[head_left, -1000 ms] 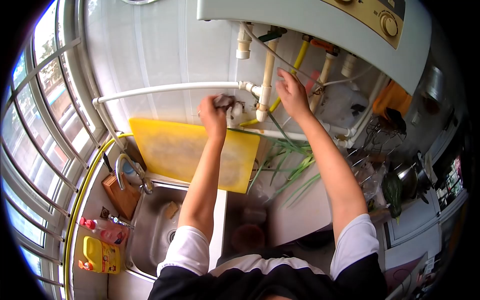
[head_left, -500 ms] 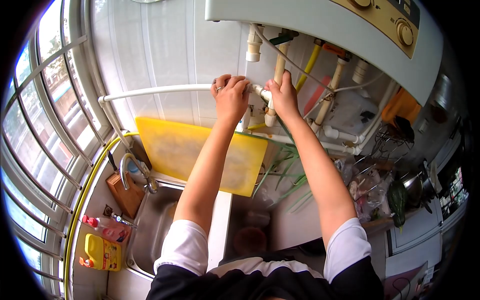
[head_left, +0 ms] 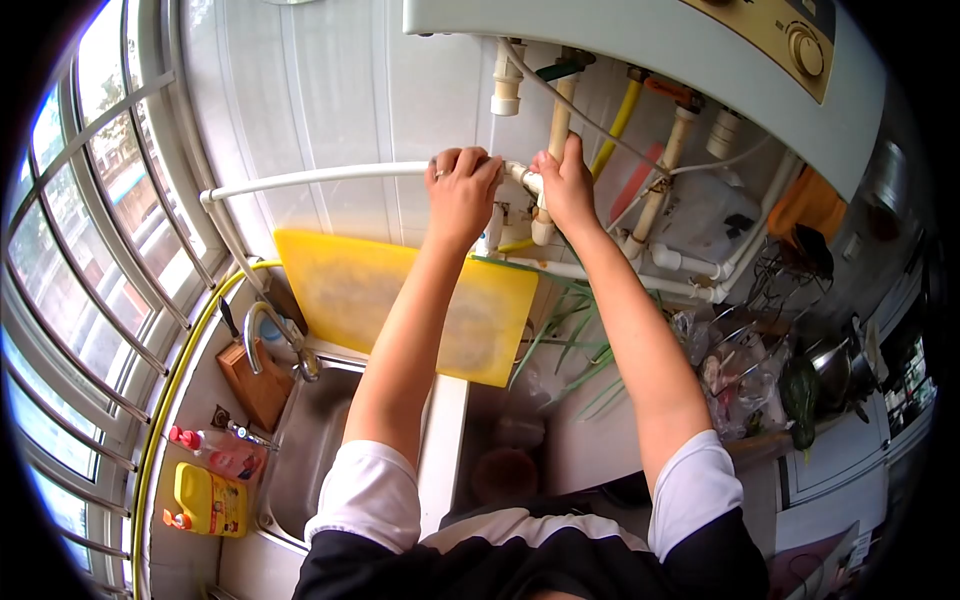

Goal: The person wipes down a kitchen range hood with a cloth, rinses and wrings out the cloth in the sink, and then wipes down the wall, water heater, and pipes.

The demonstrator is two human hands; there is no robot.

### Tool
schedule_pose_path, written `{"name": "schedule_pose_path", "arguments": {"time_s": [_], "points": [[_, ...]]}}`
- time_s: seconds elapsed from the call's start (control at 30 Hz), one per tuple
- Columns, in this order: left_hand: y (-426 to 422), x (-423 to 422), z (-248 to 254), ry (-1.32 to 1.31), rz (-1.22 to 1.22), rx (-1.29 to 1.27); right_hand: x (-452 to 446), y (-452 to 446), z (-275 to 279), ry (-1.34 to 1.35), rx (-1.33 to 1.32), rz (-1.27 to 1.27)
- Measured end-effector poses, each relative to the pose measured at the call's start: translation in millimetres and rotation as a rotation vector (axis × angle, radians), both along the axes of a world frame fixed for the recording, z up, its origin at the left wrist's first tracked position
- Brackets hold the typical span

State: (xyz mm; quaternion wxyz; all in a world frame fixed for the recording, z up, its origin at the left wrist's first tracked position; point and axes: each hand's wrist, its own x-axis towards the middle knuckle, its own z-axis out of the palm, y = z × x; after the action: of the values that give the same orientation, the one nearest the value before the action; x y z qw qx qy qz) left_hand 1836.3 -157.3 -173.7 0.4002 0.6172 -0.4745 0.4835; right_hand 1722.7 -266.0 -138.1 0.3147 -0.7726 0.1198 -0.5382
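My left hand [head_left: 464,195], with a ring on one finger, is wrapped round the right end of a white horizontal pipe [head_left: 320,177]. Just right of its fingers a white tee fitting [head_left: 522,177] shows, partly covered by my hands. My right hand [head_left: 567,188] grips a cream vertical pipe [head_left: 562,115] where it meets this fitting, thumb pointing up along it. That pipe hangs from a dark green-handled valve [head_left: 566,66] under the white water heater [head_left: 600,40]. Below my right hand the lower pipe end [head_left: 542,232] sticks out. Exactly how the pipes join is hidden.
Below my arms are a yellow cutting board [head_left: 400,300], a steel sink [head_left: 315,440] with a faucet [head_left: 262,330], and green onions [head_left: 590,345]. Bottles [head_left: 212,500] line the left side by the barred window. A yellow hose [head_left: 617,125] and other pipes hang at right.
The view has tilted slightly. Both hands keep their hold on the pipes, with hardly any visible shift.
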Motion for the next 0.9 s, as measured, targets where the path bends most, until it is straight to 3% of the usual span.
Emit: {"name": "schedule_pose_path", "arguments": {"time_s": [0.17, 0.23, 0.43, 0.53, 0.9], "points": [[11.3, -15.0, -16.0, -0.024, 0.056, 0.012, -0.4, 4.2, 0.3, 0.009, 0.026, -0.020], [1.8, -8.9, -18.1, 0.022, -0.052, -0.150, -1.0, 3.6, 0.6, 0.029, 0.016, -0.034], [1.9, -1.5, 3.9, 0.297, -0.181, -0.130, -5.0, 0.6, 1.3, 0.100, -0.001, -0.053], [0.4, -4.2, 10.8, 0.538, -0.113, -0.165, -5.5, 3.6, 2.9, 0.122, -0.015, -0.084], [-1.0, -21.2, 35.1, 0.646, 0.101, 0.080, -3.1, 3.2, 0.1, 0.093, 0.062, -0.034]]}}
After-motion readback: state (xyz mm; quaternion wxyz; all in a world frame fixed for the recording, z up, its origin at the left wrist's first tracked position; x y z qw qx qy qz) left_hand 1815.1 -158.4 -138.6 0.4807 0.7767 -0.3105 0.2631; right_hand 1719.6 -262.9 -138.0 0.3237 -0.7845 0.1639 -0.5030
